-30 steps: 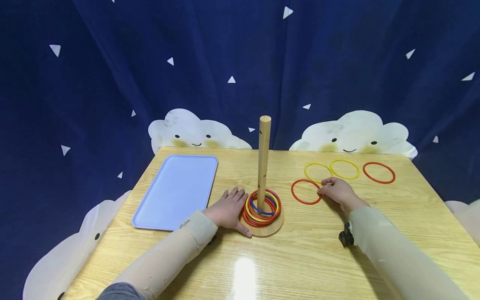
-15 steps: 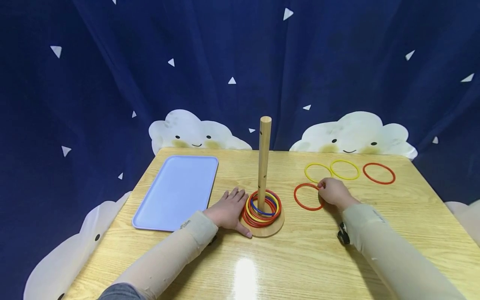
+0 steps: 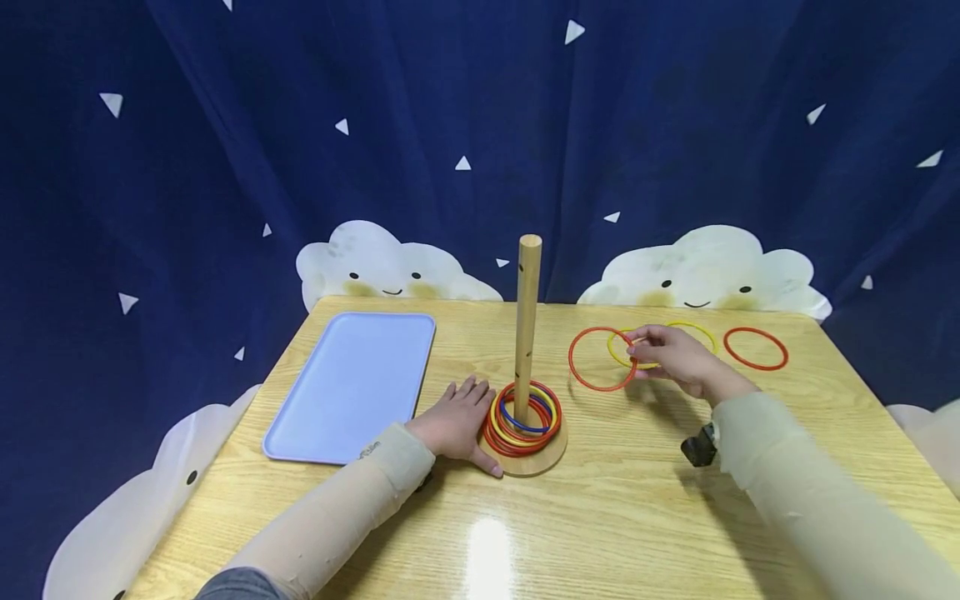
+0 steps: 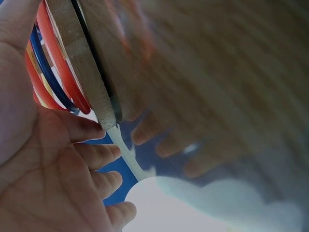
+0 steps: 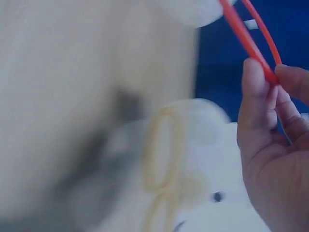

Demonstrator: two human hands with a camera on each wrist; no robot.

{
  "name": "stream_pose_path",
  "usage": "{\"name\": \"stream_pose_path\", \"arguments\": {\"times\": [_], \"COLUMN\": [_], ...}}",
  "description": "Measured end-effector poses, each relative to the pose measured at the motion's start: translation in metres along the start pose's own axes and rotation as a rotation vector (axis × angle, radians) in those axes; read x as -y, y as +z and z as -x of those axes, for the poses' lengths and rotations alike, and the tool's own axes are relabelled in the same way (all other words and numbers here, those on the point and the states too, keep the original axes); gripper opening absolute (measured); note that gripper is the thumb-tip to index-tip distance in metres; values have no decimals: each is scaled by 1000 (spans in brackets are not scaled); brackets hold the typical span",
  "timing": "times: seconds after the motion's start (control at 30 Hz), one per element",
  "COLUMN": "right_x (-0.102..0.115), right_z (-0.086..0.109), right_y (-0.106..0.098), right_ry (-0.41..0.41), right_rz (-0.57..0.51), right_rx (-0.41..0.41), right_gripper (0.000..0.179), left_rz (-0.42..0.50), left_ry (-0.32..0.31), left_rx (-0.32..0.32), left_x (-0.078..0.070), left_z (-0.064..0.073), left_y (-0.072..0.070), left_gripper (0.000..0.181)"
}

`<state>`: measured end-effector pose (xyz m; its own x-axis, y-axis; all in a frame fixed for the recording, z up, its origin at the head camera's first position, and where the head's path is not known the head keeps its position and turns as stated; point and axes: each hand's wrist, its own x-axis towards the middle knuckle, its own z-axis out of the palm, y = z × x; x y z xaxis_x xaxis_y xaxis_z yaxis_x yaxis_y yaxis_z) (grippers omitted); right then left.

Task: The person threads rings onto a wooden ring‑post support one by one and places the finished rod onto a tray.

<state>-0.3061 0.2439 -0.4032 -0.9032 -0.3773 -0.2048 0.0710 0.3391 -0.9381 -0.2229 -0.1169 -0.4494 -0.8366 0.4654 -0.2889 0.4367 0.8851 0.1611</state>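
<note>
My right hand (image 3: 678, 358) pinches a red ring (image 3: 572, 367) by its right side, raised above the table. In the right wrist view the thumb and fingertips close on the red ring (image 5: 244, 41). My left hand (image 3: 456, 417) lies with fingers spread against the round wooden base (image 3: 551, 461) of an upright peg (image 3: 527, 317). Around the peg's foot are stacked several rings (image 3: 504, 446), red, yellow and blue. The left wrist view shows straight fingers at the base's edge (image 4: 91, 72), beside red and blue rings (image 4: 46, 63).
A light blue tray (image 3: 352, 383) lies on the table left of the peg. Behind my right hand are two yellow rings (image 3: 701, 327), partly covered by it. Another red ring (image 3: 756, 348) lies farther right. A dark blue curtain (image 3: 450, 100) hangs behind the table (image 3: 600, 517).
My right hand has lifted the red ring off the table and tilted it up, its near edge rising. The left hand and the stacked rings stay where they were.
</note>
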Motion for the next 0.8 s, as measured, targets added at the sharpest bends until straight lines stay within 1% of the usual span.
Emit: {"name": "stream_pose_path", "arguments": {"times": [0.1, 0.2, 0.33, 0.43, 0.5, 0.6, 0.8], "right_x": [27, 56, 95, 120, 134, 150, 172], "right_z": [1, 6, 16, 23, 27, 32, 40], "right_y": [-3, -4, -1, 6, 13, 25, 44], "right_ry": [-54, -124, -222, -285, -313, -340, -380], "right_rz": [-129, -310, -605, -758, -809, -830, -787], "right_rx": [-24, -42, -23, 9, 31, 71, 95], "right_gripper": [25, 13, 15, 14, 13, 11, 9], "left_rz": [5, 8, 12, 10, 5, 3, 7], "left_ry": [0, -2, -6, -8, -9, -11, -1], "left_rx": [-3, 1, 7, 7, 7, 5, -11], "left_x": [0, 1, 0, 1, 1, 2, 2], "left_z": [0, 0, 1, 1, 0, 0, 0], "left_y": [1, 1, 2, 3, 3, 4, 3], "left_gripper": [131, 131, 131, 131, 131, 132, 131]}}
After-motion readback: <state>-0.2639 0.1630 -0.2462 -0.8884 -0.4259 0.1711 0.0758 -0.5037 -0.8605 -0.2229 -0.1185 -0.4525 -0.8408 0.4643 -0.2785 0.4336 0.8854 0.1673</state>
